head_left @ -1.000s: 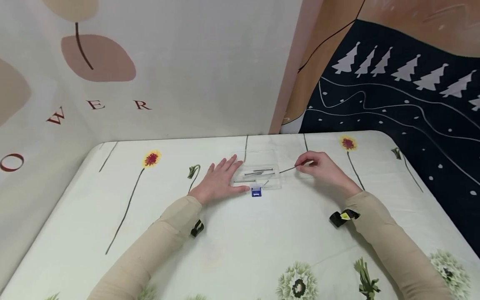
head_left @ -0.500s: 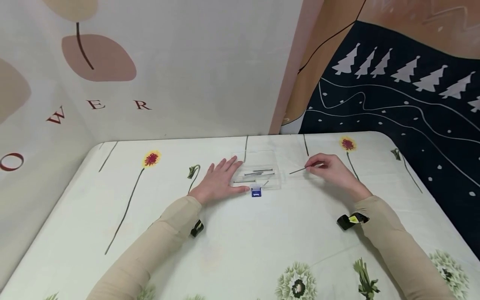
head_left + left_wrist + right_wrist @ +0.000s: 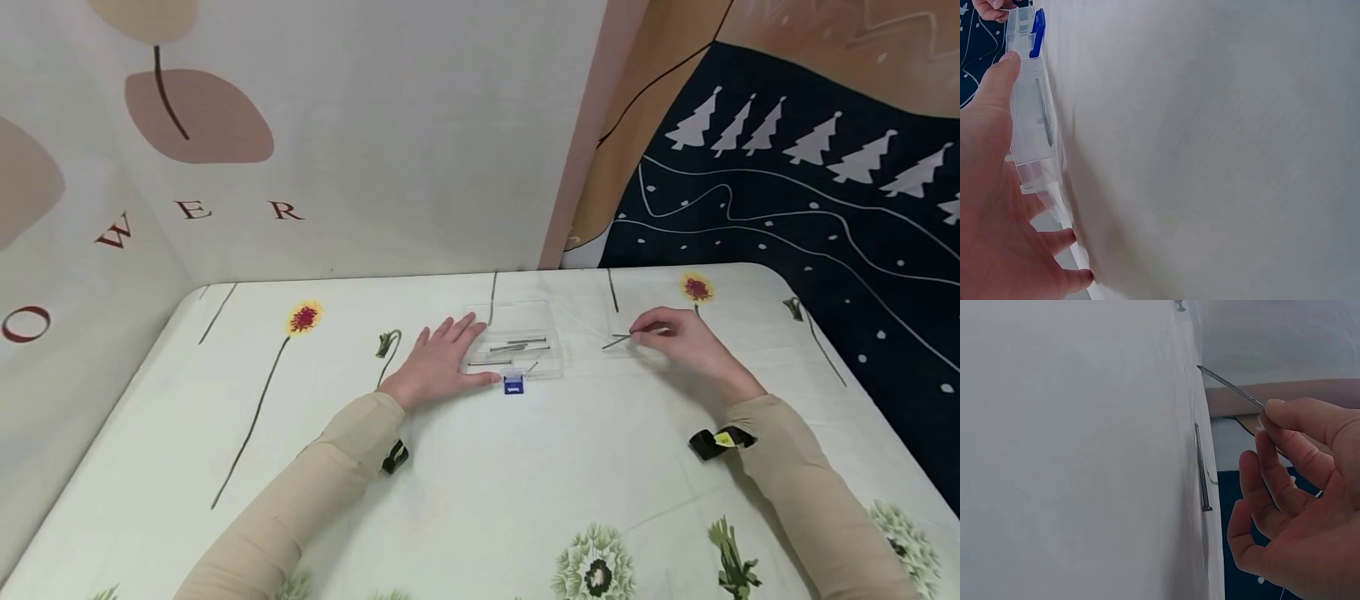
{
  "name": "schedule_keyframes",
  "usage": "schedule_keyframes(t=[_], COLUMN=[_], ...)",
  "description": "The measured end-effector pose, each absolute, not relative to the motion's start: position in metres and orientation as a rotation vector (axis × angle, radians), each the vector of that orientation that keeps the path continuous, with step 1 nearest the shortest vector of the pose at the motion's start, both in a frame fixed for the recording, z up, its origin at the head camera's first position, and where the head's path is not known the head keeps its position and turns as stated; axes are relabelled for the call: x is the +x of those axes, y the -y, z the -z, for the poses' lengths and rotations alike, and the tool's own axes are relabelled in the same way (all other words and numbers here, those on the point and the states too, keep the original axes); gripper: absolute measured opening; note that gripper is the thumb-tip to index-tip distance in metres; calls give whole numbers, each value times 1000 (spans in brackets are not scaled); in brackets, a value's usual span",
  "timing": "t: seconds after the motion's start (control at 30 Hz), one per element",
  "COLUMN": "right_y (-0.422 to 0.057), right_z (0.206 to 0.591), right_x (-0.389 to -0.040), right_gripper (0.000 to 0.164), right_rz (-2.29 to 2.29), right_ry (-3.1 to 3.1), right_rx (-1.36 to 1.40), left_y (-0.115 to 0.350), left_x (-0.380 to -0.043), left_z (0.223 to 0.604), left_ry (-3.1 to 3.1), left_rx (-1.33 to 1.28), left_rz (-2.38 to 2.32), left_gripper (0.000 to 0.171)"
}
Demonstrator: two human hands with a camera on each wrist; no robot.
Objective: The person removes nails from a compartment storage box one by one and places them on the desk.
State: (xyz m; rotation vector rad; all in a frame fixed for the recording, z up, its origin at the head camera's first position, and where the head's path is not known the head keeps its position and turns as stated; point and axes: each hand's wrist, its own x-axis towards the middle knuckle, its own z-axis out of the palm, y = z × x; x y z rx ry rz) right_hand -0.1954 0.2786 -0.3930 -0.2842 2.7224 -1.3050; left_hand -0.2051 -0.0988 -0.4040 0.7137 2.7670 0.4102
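My right hand (image 3: pixel 667 337) pinches a thin metal nail (image 3: pixel 1232 386) between thumb and index finger, its point angled down toward the cloth. A second nail (image 3: pixel 1202 469) lies on the cloth below that hand; in the head view the two nails overlap at the fingertips. A clear plastic box (image 3: pixel 557 367) with a blue latch (image 3: pixel 513 385) sits mid-table, its transparent lid (image 3: pixel 525 312) folded back. Several nails (image 3: pixel 517 347) lie inside. My left hand (image 3: pixel 437 364) rests against the box's left side with fingers spread, the thumb along its front edge.
A white cloth with printed flowers (image 3: pixel 303 318) covers the table (image 3: pixel 480 483). A pale fabric wall (image 3: pixel 420 167) rises at the back, and a dark fabric with white trees (image 3: pixel 750 208) hangs at the right.
My right hand has moved right, away from the box, carrying the pinched nail over to the other nail on the cloth. The left hand and the box have stayed put.
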Motion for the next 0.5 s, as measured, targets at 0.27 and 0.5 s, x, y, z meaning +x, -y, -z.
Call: schedule_keyframes(t=[0.27,0.5], right_y=[-291,-300], right_z=[393,388], right_x=[-195,-193], right_gripper=[21,22], right_rz=[1257,1241], right_ry=[-2750,-2778], right_rx=[-269,-232], left_y=[99,99], left_x=[-205,-205], left_z=[406,404], left_ry=[-2777,-2779], left_rx=[721,719], left_rz=[-406,-402], left_gripper=[91,91])
